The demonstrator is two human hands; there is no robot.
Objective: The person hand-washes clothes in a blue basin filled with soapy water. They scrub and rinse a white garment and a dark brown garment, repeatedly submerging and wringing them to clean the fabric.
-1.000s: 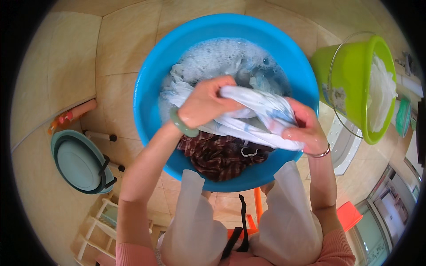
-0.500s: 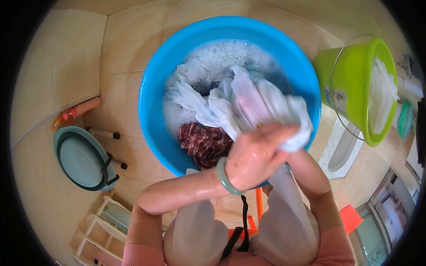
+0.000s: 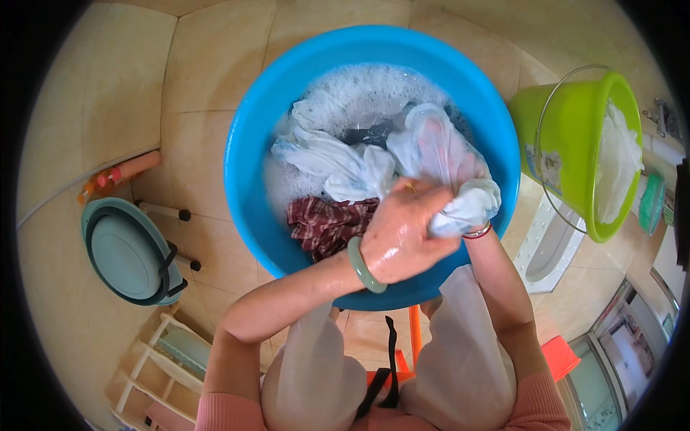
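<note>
My left hand (image 3: pixel 406 233), with a pale green bangle at its wrist, is closed on a wet white cloth (image 3: pixel 438 147) with pinkish and bluish patches. A bunched end of that cloth covers my right hand (image 3: pixel 481 243); only its wrist with a red band shows, and its fingers are hidden. Both hands are over the near right part of a large blue basin (image 3: pixel 241 179). Suds (image 3: pixel 374 82) and water fill its far part. Beside my left hand lies a dark red plaid cloth (image 3: pixel 327 223). More white cloth and something dark sit in the water.
A lime green bucket (image 3: pixel 568 118) holding white cloth stands to the right, beside a white squat toilet (image 3: pixel 550 248). On the left are a grey-green basin (image 3: pixel 126 255), orange bottles (image 3: pixel 126 172) and a cream rack (image 3: pixel 162 366). My knees, under a translucent apron, flank the near rim.
My left hand has drawn slightly nearer and left, off my right wrist. The white cloth has shifted and bunched up, baring dark cloth in the water and the red band.
</note>
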